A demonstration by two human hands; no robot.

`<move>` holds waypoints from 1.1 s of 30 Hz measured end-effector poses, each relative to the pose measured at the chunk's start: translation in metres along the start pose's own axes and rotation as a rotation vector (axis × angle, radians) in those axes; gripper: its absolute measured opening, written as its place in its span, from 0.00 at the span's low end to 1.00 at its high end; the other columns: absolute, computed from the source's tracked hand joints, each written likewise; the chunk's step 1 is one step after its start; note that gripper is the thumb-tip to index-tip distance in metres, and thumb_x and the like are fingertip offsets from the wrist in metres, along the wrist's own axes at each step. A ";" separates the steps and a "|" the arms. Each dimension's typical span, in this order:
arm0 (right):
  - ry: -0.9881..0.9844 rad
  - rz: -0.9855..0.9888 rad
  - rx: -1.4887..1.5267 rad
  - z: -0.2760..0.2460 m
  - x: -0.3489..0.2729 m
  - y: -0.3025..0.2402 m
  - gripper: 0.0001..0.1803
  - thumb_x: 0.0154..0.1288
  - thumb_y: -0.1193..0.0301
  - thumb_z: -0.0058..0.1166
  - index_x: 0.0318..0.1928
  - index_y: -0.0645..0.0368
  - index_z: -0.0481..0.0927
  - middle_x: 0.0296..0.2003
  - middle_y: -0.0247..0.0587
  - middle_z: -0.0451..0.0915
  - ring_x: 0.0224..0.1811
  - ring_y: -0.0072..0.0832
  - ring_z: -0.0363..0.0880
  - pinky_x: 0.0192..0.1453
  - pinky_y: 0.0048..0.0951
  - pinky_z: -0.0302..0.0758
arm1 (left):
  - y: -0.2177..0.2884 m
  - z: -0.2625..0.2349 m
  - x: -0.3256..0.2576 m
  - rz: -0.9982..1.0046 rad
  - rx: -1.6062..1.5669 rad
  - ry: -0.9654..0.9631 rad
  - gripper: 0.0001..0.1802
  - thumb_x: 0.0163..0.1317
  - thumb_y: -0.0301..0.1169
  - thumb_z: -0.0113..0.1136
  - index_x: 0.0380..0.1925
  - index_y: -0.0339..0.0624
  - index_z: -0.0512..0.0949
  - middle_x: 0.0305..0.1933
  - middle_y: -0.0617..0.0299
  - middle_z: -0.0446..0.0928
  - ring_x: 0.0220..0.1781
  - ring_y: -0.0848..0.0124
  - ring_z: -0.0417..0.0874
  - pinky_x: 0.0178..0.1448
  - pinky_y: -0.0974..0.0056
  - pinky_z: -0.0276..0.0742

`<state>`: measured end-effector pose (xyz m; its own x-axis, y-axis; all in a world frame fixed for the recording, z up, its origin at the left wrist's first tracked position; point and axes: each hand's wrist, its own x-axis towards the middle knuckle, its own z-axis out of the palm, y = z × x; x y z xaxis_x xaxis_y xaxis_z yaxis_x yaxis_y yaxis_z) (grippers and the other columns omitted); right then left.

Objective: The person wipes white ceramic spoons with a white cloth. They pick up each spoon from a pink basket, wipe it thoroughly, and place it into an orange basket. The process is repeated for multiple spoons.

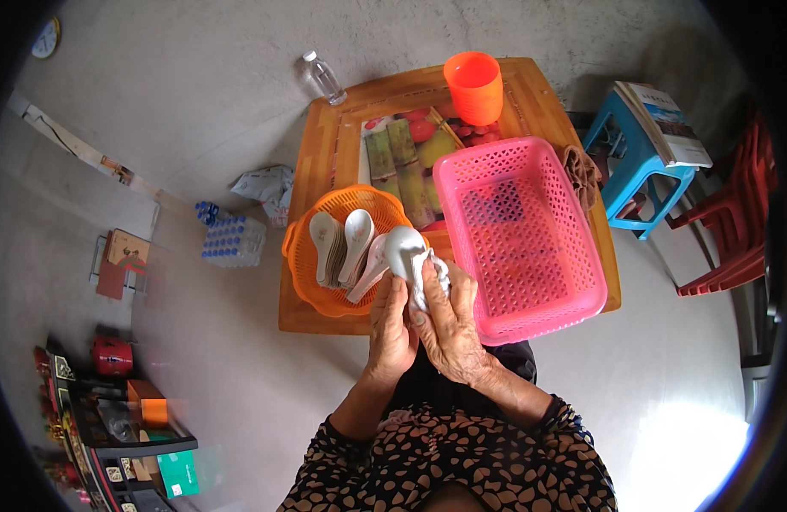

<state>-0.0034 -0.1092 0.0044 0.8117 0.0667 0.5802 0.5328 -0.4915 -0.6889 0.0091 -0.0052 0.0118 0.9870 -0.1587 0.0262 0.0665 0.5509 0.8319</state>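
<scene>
A white soup spoon (403,242) is held up, bowl end outward, over the table's front edge. My left hand (391,341) is closed around its lower part. My right hand (455,334) presses a white cloth (420,295) against the spoon, fingers bunched over it; the handle is mostly hidden. Just left of my hands, an orange basket (301,277) bears nested stacks of white spoons (327,245) with a faint floral pattern. To the right lies a pink perforated basket (594,282), in which no spoons show.
On the wooden table (321,162), orange cups (476,98) are stacked at the back, near a clear bottle (327,81). A brown cloth (580,175) hangs beside the pink basket. Blue stool (624,192) and red chairs (726,213) stand right; bottled water (231,239) sits left.
</scene>
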 end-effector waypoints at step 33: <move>-0.008 -0.202 -0.147 -0.005 0.020 0.005 0.25 0.53 0.72 0.56 0.55 0.56 0.73 0.58 0.43 0.64 0.55 0.47 0.63 0.60 0.42 0.64 | -0.008 -0.010 -0.002 -0.058 -0.036 0.085 0.33 0.70 0.53 0.29 0.62 0.39 0.58 0.56 0.58 0.68 0.55 0.71 0.72 0.55 0.65 0.71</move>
<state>0.0148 -0.1152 0.0148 0.6945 0.1834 0.6957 0.6444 -0.5887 -0.4881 0.0079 -0.0014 -0.0003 0.9901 -0.1218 -0.0699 0.1276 0.5718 0.8104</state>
